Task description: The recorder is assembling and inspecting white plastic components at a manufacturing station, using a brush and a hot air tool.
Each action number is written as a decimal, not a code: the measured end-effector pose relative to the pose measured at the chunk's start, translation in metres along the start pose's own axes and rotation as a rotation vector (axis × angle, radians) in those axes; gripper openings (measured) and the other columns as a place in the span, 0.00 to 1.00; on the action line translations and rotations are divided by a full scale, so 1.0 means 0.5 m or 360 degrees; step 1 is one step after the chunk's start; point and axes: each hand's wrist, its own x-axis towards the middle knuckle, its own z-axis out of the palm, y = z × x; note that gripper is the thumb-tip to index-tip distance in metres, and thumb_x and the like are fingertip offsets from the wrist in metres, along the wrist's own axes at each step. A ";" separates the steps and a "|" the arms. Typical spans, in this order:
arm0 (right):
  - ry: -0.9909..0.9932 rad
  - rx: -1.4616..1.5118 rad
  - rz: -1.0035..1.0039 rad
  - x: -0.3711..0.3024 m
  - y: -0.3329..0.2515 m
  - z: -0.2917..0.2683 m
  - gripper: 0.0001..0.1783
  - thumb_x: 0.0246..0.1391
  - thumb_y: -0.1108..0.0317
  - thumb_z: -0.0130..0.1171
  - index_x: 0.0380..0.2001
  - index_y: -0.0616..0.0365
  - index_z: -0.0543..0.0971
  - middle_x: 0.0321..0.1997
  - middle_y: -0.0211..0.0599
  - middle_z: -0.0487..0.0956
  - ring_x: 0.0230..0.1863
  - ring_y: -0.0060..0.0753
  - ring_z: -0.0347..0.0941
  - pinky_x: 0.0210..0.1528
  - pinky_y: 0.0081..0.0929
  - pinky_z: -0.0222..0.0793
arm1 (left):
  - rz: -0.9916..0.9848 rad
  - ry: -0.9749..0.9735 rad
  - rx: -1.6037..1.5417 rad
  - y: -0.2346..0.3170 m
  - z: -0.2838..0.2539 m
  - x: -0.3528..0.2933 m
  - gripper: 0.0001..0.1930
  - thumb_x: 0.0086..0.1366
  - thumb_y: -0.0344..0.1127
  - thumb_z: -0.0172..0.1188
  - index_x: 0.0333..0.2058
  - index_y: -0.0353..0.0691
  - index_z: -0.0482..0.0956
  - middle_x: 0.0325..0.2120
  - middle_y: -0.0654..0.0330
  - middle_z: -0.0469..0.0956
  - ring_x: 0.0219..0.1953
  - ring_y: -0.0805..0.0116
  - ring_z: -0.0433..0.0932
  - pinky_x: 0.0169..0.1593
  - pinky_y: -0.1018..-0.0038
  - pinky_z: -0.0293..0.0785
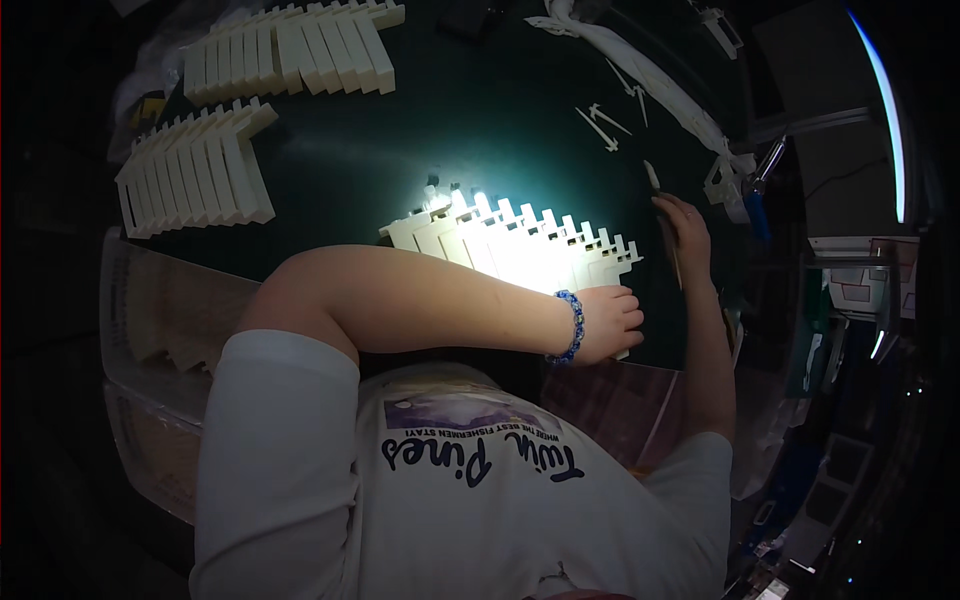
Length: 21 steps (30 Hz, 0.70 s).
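Observation:
A row of white plastic parts [520, 255] with notched tabs along its far edge lies brightly lit on the dark green table. My left arm reaches across in front of it, a blue beaded bracelet on the wrist. My left hand [607, 325] is closed over the near end of the row's rightmost part, its fingers bent; a white edge shows beneath. To the right, apart from the row, my right hand [686, 238] grips a thin stick-like tool. The tool's pale tip [652, 175] points away from me; its exact kind is unclear.
Two more rows of white parts stand at the far left [290, 50] and left [195, 175]. Several thin white pieces [600, 128] lie far right beside a crumpled white plastic bag [650, 65]. Clear bins [150, 310] sit at left; a blue-handled tool [757, 215] is at right.

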 end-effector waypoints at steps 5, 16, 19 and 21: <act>0.0027 0.0077 0.0278 -0.061 -0.070 -0.044 0.17 0.57 0.75 0.52 0.51 0.55 0.74 0.45 0.40 0.78 0.46 0.34 0.75 0.48 0.25 0.70 | 0.0078 0.0262 -0.0035 0.099 -0.151 -0.030 0.24 0.51 0.35 0.64 0.50 0.44 0.74 0.44 0.61 0.73 0.51 0.65 0.69 0.62 0.62 0.58; -0.0374 0.1555 0.1300 -0.174 -0.197 -0.030 0.13 0.58 0.67 0.55 0.39 0.66 0.80 0.31 0.32 0.81 0.32 0.18 0.73 0.37 0.17 0.69 | -0.1919 0.1271 -0.0539 0.075 -0.147 -0.398 0.33 0.60 0.32 0.61 0.61 0.32 0.58 0.43 0.57 0.64 0.36 0.76 0.71 0.43 0.80 0.72; -0.0487 0.1707 0.1413 -0.170 -0.188 -0.023 0.13 0.57 0.68 0.56 0.39 0.67 0.80 0.31 0.31 0.81 0.32 0.18 0.73 0.38 0.17 0.68 | -0.1893 0.1139 -0.0537 0.070 -0.148 -0.382 0.31 0.62 0.32 0.59 0.61 0.34 0.59 0.47 0.55 0.64 0.40 0.73 0.73 0.45 0.78 0.74; -0.0526 0.1777 0.1426 -0.165 -0.193 -0.020 0.12 0.56 0.68 0.56 0.38 0.68 0.80 0.31 0.31 0.80 0.32 0.18 0.73 0.39 0.18 0.67 | -0.1835 0.1239 -0.0662 0.059 -0.145 -0.388 0.31 0.63 0.31 0.58 0.63 0.36 0.57 0.49 0.54 0.64 0.43 0.73 0.73 0.46 0.77 0.74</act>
